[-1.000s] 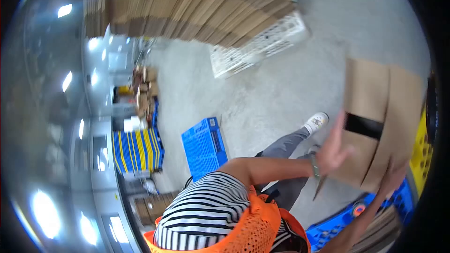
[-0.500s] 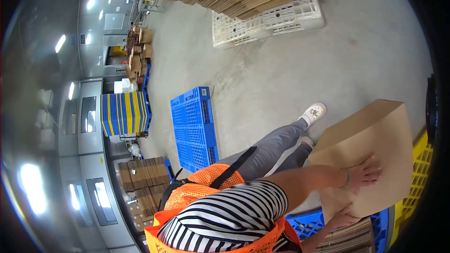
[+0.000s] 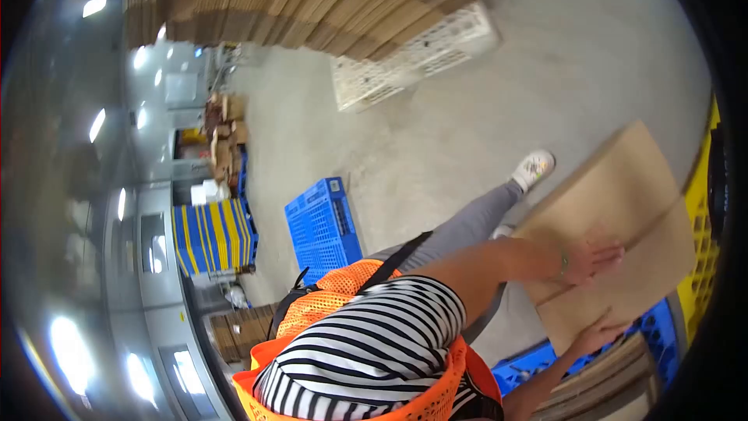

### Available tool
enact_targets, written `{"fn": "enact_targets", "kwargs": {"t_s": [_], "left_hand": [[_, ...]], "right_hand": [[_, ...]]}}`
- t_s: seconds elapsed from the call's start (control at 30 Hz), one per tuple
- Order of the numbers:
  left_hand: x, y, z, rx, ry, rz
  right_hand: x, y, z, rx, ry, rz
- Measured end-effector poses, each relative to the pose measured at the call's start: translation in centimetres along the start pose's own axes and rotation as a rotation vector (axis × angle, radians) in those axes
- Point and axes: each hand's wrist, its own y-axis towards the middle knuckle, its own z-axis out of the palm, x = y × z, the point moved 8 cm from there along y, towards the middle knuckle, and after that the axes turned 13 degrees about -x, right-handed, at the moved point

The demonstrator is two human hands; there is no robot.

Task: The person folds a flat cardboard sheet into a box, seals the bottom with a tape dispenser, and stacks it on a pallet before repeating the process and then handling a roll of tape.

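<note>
A brown cardboard box [image 3: 623,187] is tilted at the right, its flaps folded shut. My left hand [image 3: 594,259], with a bracelet at the wrist, lies flat on the box's top face, fingers spread. My right hand [image 3: 601,334] holds the box at its lower edge. Under the box sit a blue plastic pallet [image 3: 538,366] and a pile of flat cardboard sheets [image 3: 615,378]. My striped shirt and orange mesh vest [image 3: 351,343] fill the lower middle, and my white shoe [image 3: 534,168] is on the concrete floor.
A yellow pallet [image 3: 705,249] stands at the right edge. One blue pallet [image 3: 323,226] lies on the floor, with stacked blue and yellow pallets [image 3: 214,238] behind it. A tall stack of flattened cartons [image 3: 312,0] rests on a white pallet [image 3: 405,62] at the top.
A second ago the box was upright with a gap between its flaps. It has since tipped and turned, the flaps are closed, and both hands now lie on its flat face and lower edge.
</note>
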Motion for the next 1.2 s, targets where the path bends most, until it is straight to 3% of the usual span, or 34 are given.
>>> {"fn": "enact_targets", "kwargs": {"t_s": [0.03,0.1,0.13,0.17,0.2,0.23,0.3,0.37,0.43,0.5,0.6,0.67,0.83,0.93,1.0,1.07,1.13,1.2], "left_hand": [[-0.3,0.0,-0.5,-0.061,0.166,0.071],[-1.6,-1.5,2.5,0.003,0.151,0.020],[-2.1,-2.3,3.4,0.166,0.025,-0.028],[-2.8,-2.4,3.9,0.181,0.074,0.086],[-3.4,-3.1,5.2,0.058,0.106,0.181],[-4.7,-0.7,2.7,0.209,0.031,0.199],[-5.9,1.7,2.5,0.435,0.014,0.259],[-7.3,3.4,2.7,0.424,-0.076,0.348],[-7.0,3.9,2.2,0.424,-0.117,0.432],[-7.1,4.8,2.2,0.477,-0.244,0.451],[-7.4,5.1,1.2,0.472,-0.219,0.549],[-6.8,5.2,2.5,0.513,-0.171,0.563],[-5.4,4.0,4.7,0.577,-0.100,0.535],[-5.0,5.1,3.9,0.529,-0.032,0.629],[-5.3,6.5,3.6,0.461,0.003,0.599],[-4.6,10.6,4.7,0.375,0.230,0.481],[-3.3,16.9,5.2,-0.026,0.313,0.408],[-3.9,22.2,5.8,-0.237,0.537,0.491]], "right_hand": [[-2.0,-1.5,1.4,0.022,-0.050,-0.055],[-6.1,-7.8,2.4,0.058,-0.758,-0.498],[-7.3,-10.6,2.0,0.139,-0.981,-0.544],[-6.5,-10.3,-0.4,0.175,-0.439,-0.020],[-5.6,-10.6,-3.1,-0.015,0.114,0.446],[-1.5,-8.4,-6.1,0.020,0.119,0.592],[-0.5,-7.3,-7.7,-0.006,0.138,0.587],[-1.0,-6.9,-8.4,-0.030,0.104,0.642],[-0.2,-6.9,-8.2,-0.114,0.120,0.544],[-0.7,-7.4,-8.0,-0.078,0.109,0.625],[0.5,-7.0,-8.6,-0.105,0.063,0.597],[2.2,-6.4,-7.7,-0.088,-0.011,0.399],[2.1,-6.4,-7.1,-0.079,-0.141,0.323],[2.4,-6.6,-7.2,-0.089,-0.100,0.283],[1.9,-6.3,-7.3,-0.103,-0.075,0.286],[2.8,-6.6,-7.4,-0.054,-0.060,0.235],[3.1,-6.9,-7.3,-0.056,-0.072,0.231],[3.0,-6.0,-7.5,-0.089,-0.096,0.196]]}}
